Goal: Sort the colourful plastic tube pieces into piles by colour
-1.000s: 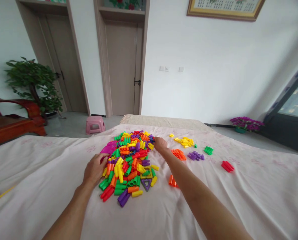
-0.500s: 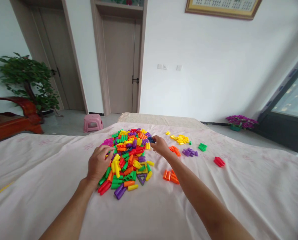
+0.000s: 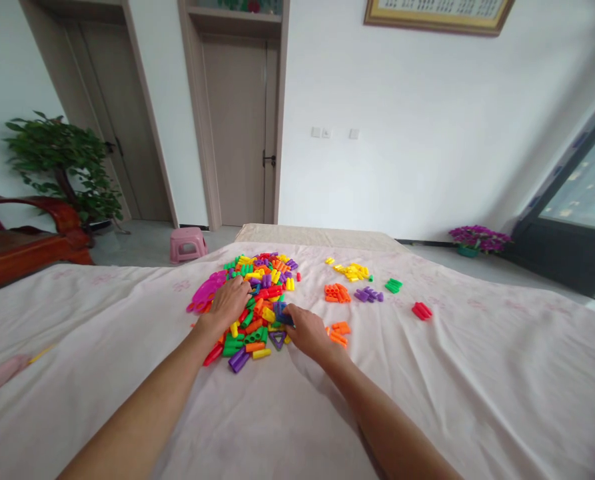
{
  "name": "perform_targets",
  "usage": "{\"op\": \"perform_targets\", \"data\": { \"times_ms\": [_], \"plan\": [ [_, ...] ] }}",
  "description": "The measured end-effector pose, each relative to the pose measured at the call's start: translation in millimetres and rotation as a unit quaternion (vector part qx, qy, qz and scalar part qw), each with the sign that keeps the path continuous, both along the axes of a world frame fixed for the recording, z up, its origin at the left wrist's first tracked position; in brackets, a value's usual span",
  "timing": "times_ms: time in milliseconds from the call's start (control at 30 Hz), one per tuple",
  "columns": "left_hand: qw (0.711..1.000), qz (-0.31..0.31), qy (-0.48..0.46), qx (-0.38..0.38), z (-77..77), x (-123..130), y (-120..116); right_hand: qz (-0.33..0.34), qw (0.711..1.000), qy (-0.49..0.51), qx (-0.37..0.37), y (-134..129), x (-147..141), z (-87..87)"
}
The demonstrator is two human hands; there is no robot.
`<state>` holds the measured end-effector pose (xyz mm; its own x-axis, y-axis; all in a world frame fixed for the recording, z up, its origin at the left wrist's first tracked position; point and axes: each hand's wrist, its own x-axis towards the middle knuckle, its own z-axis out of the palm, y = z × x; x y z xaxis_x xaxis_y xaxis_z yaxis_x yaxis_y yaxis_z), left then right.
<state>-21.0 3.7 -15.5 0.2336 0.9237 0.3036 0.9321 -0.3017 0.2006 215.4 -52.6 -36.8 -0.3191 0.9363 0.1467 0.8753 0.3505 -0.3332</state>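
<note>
A heap of colourful plastic tube-shaped building blocks (image 3: 257, 325) lies on the cloth-covered surface. My left hand (image 3: 231, 299) reaches over its left side, fingers curled down among the pieces beside a dark blue block (image 3: 255, 289); what the fingertips hold is hidden. My right hand (image 3: 307, 330) pinches a dark blue block (image 3: 286, 317) at the heap's right edge. A purple triangle piece (image 3: 278, 340) lies just below that block. Magenta flat pieces (image 3: 207, 291) stick out left of the heap.
Sorted by colour on the right lie yellow blocks (image 3: 352, 271), orange blocks (image 3: 337, 293), more orange blocks (image 3: 339, 332), purple blocks (image 3: 368, 295), green blocks (image 3: 393, 285) and red blocks (image 3: 422, 311). A pink stool (image 3: 188, 245) stands beyond the creased cloth (image 3: 477, 400).
My left hand has moved right, onto the heap. My right hand has come nearer and slightly left with the dark blue block. The view has shifted slightly.
</note>
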Motion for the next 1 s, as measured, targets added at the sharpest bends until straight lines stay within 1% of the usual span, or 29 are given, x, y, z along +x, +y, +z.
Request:
{"op": "perform_targets", "data": {
  "times_ms": [67, 167, 267, 300, 333, 367, 433, 467, 500, 567, 633, 667, 733, 767, 800, 833, 900, 1000],
  "plan": [
    [0.998, 0.009, -0.064, -0.005, 1.1, -5.2, -1.9, 0.019, 0.999, -0.041, -0.004, 2.0, -2.5, 3.4],
    [0.982, 0.036, -0.186, -0.015, 1.8, -12.9, -5.0, 0.059, 0.993, -0.101, 0.003, 4.5, -5.2, 9.3],
    [0.969, 0.049, -0.241, -0.024, 0.4, -17.3, -13.2, 0.093, 0.985, -0.146, 0.018, 5.1, -7.7, 12.3],
    [0.959, 0.049, -0.277, -0.032, -0.4, -17.6, -18.0, 0.1, 0.982, -0.157, 0.021, 5.1, -8.6, 12.4],
    [0.942, 0.048, -0.33, -0.046, -1.1, -17.4, -23.9, 0.103, 0.98, -0.166, 0.023, 5.1, -9.4, 12.4],
    [0.916, 0.045, -0.393, -0.062, -1.7, -16.6, -30.7, 0.103, 0.98, -0.171, 0.024, 5.3, -10.1, 12.3],
    [0.845, 0.035, -0.525, -0.099, -2.8, -14.2, -45.6, 0.095, 0.982, -0.164, 0.021, 7.3, -10.6, 12.9],
    [0.811, 0.03, -0.573, -0.114, -3.5, -12.8, -53.0, 0.087, 0.985, -0.15, 0.014, 9.2, -10.0, 14.2],
    [0.788, 0.029, -0.602, -0.126, -4.3, -11.4, -59.8, 0.077, 0.989, -0.127, 0.006, 11.7, -8.9, 16.2],
    [0.757, 0.032, -0.636, -0.146, -6.7, -9.0, -70.8, 0.052, 0.997, -0.049, -0.015, 18.0, -5.2, 22.2],
    [0.731, 0.037, -0.661, -0.169, -9.6, -6.6, -77.8, 0.023, 0.995, 0.081, -0.059, 24.3, -0.4, 29.2],
    [0.717, 0.039, -0.673, -0.18, -10.8, -5.2, -80.0, 0.008, 0.983, 0.156, -0.092, 26.9, 2.0, 32.1],
    [0.689, 0.043, -0.695, -0.2, -12.0, -1.5, -82.7, -0.014, 0.943, 0.291, -0.16, 30.6, 5.7, 35.4],
    [0.679, 0.047, -0.702, -0.211, -11.8, 0.8, -83.6, -0.017, 0.922, 0.339, -0.186, 31.7, 6.8, 35.7],
    [0.672, 0.051, -0.704, -0.222, -11.0, 3.5, -84.4, -0.017, 0.907, 0.371, -0.2, 32.4, 7.5, 35.0],
    [0.669, 0.054, -0.704, -0.231, -9.8, 6.4, -85.2, -0.018, 0.898, 0.391, -0.201, 33.0, 7.7, 33.9],
    [0.671, 0.06, -0.698, -0.241, -6.3, 12.4, -87.1, -0.023, 0.889, 0.416, -0.188, 34.0, 6.7, 31.2],
    [0.678, 0.075, -0.692, -0.236, -0.5, 21.0, -91.0, -0.034, 0.874, 0.45, -0.181, 34.8, 1.4, 29.6]
  ]
}}
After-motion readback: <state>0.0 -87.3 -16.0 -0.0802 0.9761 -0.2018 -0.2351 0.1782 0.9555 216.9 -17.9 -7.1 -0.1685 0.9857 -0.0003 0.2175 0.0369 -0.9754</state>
